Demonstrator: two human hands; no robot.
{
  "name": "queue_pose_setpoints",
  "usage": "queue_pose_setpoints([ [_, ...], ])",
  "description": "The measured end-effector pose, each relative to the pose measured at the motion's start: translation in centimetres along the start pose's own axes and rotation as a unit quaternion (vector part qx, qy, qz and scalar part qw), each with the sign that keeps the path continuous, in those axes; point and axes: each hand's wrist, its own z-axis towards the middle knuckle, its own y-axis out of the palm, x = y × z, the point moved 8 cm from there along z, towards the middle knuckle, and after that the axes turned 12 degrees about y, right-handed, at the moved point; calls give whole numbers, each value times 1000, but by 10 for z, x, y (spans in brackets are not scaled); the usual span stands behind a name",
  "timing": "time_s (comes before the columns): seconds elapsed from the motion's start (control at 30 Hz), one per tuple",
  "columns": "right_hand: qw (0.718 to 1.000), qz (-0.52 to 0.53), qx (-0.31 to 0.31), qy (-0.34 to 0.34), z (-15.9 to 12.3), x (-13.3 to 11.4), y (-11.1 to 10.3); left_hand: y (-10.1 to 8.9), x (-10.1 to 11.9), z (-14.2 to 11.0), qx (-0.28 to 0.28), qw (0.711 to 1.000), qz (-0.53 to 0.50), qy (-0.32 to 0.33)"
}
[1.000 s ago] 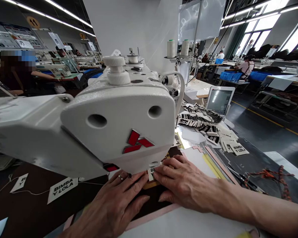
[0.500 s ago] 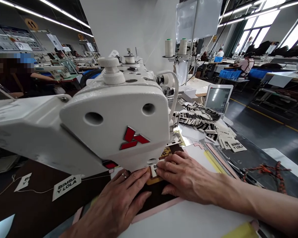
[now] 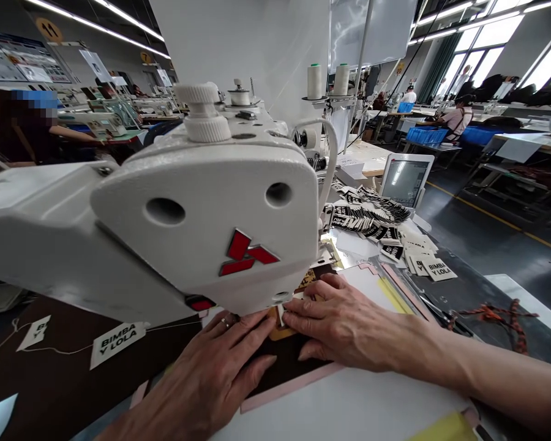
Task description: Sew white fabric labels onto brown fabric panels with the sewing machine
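Observation:
Both hands lie on a dark brown panel (image 3: 285, 361) under the head of a white sewing machine (image 3: 202, 226). My left hand (image 3: 215, 361), a ring on one finger, is open and flat, its fingertips at the left edge of a tan-yellow piece (image 3: 282, 334). From the right, my right hand (image 3: 337, 318) presses its extended fingertips on a small white label (image 3: 281, 315) on that piece, mostly covering it. The machine head hides the needle. To the left, a printed label (image 3: 117, 343) hangs on a thread with a torn label (image 3: 34, 334).
Piled black and white labels (image 3: 371, 214) lie to the right, before a tablet screen (image 3: 404, 180). Orange-black cord (image 3: 491, 318) and dark scissors-like tools (image 3: 441, 312) rest beside my right forearm. Thread cones (image 3: 314, 81) stand behind. Co-workers sit at benches farther off.
The view has shifted slightly. My right fingertips have slid a little left over the label, covering its print. My left hand stays almost in place.

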Motion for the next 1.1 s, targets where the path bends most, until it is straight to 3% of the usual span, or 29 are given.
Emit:
queue_pose_setpoints([
  [0.27,1000,13,-4,6,1,3,-2,-1,-2,-9,27,1000,12,-1],
  [0.87,1000,-1,-17,9,5,1,-6,5,-5,-11,19,1000,0,-7],
  [1.1,1000,18,-19,13,5,1,-3,-4,-2,-5,34,999,13,-8],
])
